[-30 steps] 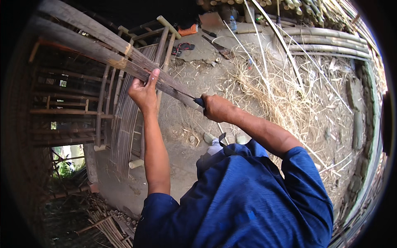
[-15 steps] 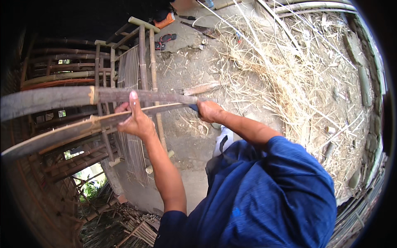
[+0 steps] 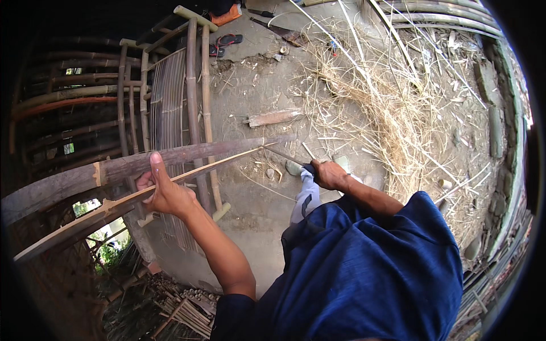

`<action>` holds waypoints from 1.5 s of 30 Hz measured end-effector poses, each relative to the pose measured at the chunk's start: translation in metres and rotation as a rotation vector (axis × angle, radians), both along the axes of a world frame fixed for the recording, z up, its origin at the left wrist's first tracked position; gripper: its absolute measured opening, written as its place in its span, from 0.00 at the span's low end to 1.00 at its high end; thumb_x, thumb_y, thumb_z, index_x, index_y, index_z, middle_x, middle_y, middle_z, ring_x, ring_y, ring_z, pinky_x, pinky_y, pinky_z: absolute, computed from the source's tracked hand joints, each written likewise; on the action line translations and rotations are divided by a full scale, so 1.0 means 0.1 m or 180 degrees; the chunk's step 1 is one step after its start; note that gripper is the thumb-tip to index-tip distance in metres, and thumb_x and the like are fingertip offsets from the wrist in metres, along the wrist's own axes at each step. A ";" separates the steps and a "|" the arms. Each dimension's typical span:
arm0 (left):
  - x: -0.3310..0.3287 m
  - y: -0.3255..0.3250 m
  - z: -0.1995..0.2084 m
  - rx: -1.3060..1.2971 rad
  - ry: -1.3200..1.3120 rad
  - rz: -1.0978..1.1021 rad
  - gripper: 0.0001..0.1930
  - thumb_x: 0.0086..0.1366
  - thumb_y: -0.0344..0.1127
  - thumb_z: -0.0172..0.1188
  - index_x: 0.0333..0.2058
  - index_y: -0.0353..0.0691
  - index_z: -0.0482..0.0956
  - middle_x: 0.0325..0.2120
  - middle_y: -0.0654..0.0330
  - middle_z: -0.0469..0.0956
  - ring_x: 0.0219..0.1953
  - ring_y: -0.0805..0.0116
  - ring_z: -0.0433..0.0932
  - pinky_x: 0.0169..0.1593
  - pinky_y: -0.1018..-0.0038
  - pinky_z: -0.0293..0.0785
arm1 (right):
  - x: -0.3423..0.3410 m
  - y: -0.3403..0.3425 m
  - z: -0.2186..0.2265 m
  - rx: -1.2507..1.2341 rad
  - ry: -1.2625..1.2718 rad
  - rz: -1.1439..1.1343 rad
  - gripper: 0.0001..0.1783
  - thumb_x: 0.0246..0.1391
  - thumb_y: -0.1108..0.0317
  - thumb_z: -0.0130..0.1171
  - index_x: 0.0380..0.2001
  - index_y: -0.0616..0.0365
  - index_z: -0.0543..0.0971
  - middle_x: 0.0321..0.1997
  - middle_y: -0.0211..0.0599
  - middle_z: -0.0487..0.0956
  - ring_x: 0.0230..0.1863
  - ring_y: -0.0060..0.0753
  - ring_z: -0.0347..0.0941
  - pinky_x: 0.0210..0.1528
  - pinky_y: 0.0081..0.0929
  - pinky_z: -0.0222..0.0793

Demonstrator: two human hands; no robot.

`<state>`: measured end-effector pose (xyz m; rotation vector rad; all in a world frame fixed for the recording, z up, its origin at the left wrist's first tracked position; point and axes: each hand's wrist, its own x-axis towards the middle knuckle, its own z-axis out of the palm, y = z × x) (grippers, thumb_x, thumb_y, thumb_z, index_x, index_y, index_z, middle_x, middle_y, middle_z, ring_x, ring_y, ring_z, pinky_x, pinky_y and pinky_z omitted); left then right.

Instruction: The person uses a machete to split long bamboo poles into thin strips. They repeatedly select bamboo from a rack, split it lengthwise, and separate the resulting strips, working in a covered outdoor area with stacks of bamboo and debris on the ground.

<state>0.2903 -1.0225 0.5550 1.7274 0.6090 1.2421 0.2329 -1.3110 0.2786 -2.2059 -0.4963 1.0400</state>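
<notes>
A long brown bamboo pole, split lengthwise, crosses in front of me from the left. Its upper half (image 3: 205, 150) and lower half (image 3: 131, 200) spread apart leftward and come close together near the right end. My left hand (image 3: 168, 193) grips the bamboo at the split, thumb laid over the upper half; some fingers are hidden behind. My right hand (image 3: 333, 175) is closed around the dark handle of a long knife (image 3: 287, 156). The narrow blade points left, its tip at the split where the halves meet; I cannot tell how deep it sits.
A bamboo frame with slats (image 3: 168, 96) stands at the left. Pale shavings (image 3: 378, 108) cover the ground at the right. Sandals (image 3: 229, 40), a broad blade (image 3: 284, 34) and a bamboo offcut (image 3: 276, 117) lie ahead. Bamboo poles (image 3: 446, 17) lie at the far right.
My right hand has drawn back toward my body and to the right with the knife, showing more blade. My left hand and the bamboo have shifted left and lower.
</notes>
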 end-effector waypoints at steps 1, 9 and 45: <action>0.06 0.01 0.01 -0.0123 0.0038 0.0064 0.21 0.52 0.34 0.78 0.29 0.37 0.69 0.30 0.56 0.75 0.32 0.72 0.75 0.38 0.77 0.75 | 0.04 0.08 0.03 0.0134 -0.0096 0.0079 0.20 0.54 0.63 0.56 0.48 0.61 0.69 0.32 0.61 0.80 0.37 0.66 0.78 0.41 0.56 0.73; 0.17 0.21 0.00 -0.0189 -0.0092 0.0327 0.20 0.53 0.31 0.77 0.27 0.37 0.68 0.29 0.54 0.75 0.32 0.69 0.76 0.40 0.75 0.77 | 0.01 0.41 0.18 0.0802 -0.0477 -0.0021 0.24 0.52 0.63 0.59 0.50 0.59 0.66 0.30 0.58 0.80 0.34 0.65 0.77 0.36 0.56 0.71; -2.57 0.81 2.56 -0.0589 -0.1036 -0.0514 0.18 0.71 0.41 0.58 0.20 0.43 0.74 0.11 0.70 0.59 0.20 0.74 0.60 0.37 0.73 0.65 | 0.96 -0.37 -0.31 0.0113 -0.0353 -0.1050 0.18 0.48 0.68 0.53 0.41 0.69 0.71 0.34 0.62 0.81 0.40 0.62 0.79 0.43 0.49 0.75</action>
